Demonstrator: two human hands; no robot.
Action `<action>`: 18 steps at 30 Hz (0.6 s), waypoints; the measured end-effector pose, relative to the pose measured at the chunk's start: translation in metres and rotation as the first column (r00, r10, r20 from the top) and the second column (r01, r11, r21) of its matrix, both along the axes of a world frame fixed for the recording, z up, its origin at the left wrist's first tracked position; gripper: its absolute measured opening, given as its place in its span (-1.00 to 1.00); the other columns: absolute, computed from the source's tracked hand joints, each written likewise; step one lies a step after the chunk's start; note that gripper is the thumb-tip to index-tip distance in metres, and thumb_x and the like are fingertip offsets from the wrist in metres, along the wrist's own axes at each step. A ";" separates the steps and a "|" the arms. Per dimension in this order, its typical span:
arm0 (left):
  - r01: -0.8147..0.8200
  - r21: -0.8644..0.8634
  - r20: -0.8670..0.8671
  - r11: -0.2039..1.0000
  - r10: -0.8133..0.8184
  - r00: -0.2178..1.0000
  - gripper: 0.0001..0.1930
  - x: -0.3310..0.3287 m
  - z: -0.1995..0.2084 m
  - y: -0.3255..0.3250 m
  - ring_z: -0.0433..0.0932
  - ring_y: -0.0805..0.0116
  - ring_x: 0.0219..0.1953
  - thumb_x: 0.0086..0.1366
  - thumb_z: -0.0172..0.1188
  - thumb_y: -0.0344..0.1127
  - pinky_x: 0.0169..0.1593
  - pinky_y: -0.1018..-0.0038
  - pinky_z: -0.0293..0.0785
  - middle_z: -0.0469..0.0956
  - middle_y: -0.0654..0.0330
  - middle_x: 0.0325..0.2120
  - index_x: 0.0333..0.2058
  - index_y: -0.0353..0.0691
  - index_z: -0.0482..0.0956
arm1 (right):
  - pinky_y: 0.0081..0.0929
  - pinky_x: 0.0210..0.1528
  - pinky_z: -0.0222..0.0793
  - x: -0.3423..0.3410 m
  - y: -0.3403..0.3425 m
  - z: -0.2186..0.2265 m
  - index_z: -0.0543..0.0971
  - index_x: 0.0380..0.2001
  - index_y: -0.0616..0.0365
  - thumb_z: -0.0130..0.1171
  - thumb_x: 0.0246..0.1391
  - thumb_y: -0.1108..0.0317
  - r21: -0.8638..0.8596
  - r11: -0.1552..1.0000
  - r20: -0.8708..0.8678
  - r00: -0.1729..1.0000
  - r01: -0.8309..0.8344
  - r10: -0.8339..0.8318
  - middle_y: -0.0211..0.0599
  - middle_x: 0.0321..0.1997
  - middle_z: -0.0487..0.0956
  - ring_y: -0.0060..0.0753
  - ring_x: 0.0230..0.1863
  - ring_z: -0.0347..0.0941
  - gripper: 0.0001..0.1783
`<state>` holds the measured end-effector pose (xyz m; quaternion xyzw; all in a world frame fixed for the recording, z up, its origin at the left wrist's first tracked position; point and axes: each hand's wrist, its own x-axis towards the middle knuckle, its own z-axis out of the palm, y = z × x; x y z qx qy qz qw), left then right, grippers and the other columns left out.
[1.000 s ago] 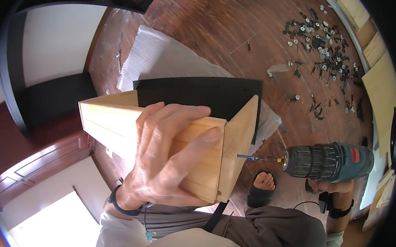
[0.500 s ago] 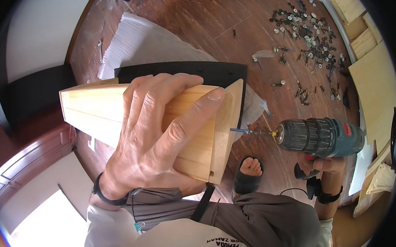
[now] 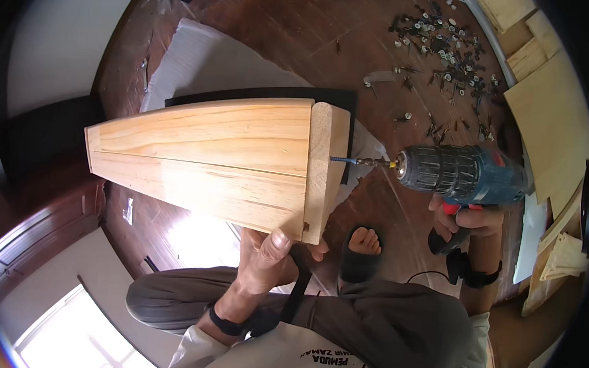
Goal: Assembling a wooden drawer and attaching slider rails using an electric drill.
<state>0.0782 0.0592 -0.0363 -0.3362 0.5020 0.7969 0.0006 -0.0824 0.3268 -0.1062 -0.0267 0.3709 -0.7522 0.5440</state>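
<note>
A pale pine box-like piece (image 3: 203, 152), built of boards with a thicker end strip (image 3: 327, 166), is held up before me. My left hand (image 3: 264, 259) grips its near corner, thumb on the wood and the other fingers mostly hidden beneath. My right hand (image 3: 466, 221) is wrapped around the handle of a cordless drill (image 3: 461, 173), a finger at the red trigger. From the chuck, a bit (image 3: 377, 163) points left with a blue screw (image 3: 342, 159) at its tip. The screw lies level against the end strip; how deep its point sits is hard to tell.
Behind the box are a black panel (image 3: 246, 93) and a white foam sheet (image 3: 201, 62) on the brown floor. Loose screws and round fittings (image 3: 448, 52) are scattered at the far right. Wooden boards (image 3: 551, 117) lean along the right side. My sandalled foot (image 3: 363, 251) is below the drill.
My left hand has slid from across the box's broad face to its near corner. The box has tilted, showing more of its face and end strip. The drill has shifted slightly left and away.
</note>
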 end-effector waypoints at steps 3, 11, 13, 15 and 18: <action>-0.005 -0.078 -0.052 0.997 0.001 0.999 -0.39 0.004 -0.010 -0.003 0.56 0.27 -0.51 0.21 0.29 0.06 -0.46 0.46 0.48 0.58 0.02 -0.47 -0.12 -0.48 0.45 | -0.46 -0.63 0.28 0.002 -0.004 -0.004 0.49 -0.13 0.51 0.27 -0.18 0.30 -0.039 0.999 -0.021 1.000 0.014 -0.015 -0.30 -0.62 0.44 -0.46 -0.68 0.31 -0.45; 0.036 -0.166 0.041 0.986 -0.029 0.999 -0.46 0.007 0.013 -0.001 0.50 0.21 -0.59 0.28 0.23 0.06 -0.44 0.32 0.45 0.52 0.00 -0.58 -0.25 -0.46 0.49 | -0.45 -0.61 0.32 0.004 -0.001 -0.005 0.47 -0.08 0.52 0.27 -0.15 0.29 -0.099 0.995 -0.040 0.999 0.003 -0.007 -0.27 -0.60 0.45 -0.45 -0.67 0.33 -0.42; 0.214 -0.166 0.175 0.963 -0.185 0.967 -0.50 0.011 0.025 -0.014 0.46 0.28 -0.64 0.31 0.20 -0.03 -0.50 0.41 0.36 0.47 0.06 -0.72 -0.62 -0.38 0.46 | -0.46 -0.61 0.32 0.005 -0.001 -0.003 0.47 -0.07 0.52 0.29 -0.15 0.28 -0.078 0.997 -0.030 0.999 0.018 -0.020 -0.27 -0.61 0.45 -0.45 -0.67 0.33 -0.41; 0.375 -0.176 0.133 0.910 -0.355 0.925 -0.66 0.007 0.051 -0.032 0.29 0.56 -0.76 0.12 0.33 -0.45 -0.64 0.57 0.15 0.43 0.22 -0.79 -0.75 -0.36 0.42 | -0.44 -0.59 0.34 0.008 0.002 0.000 0.44 -0.10 0.51 0.29 -0.06 0.23 -0.058 0.998 -0.037 0.999 0.018 -0.020 -0.23 -0.62 0.43 -0.35 -0.69 0.37 -0.43; 0.264 -0.437 -0.203 0.860 -0.381 0.902 -0.86 -0.029 0.084 -0.054 0.35 0.53 -0.71 -0.01 0.31 -0.51 -0.60 0.60 0.18 0.49 0.12 -0.70 -0.61 -0.35 0.49 | -0.48 -0.58 0.33 0.010 0.004 0.007 0.50 -0.10 0.50 0.30 -0.13 0.27 -0.046 0.999 -0.024 1.000 0.015 -0.016 -0.25 -0.58 0.50 -0.44 -0.64 0.40 -0.43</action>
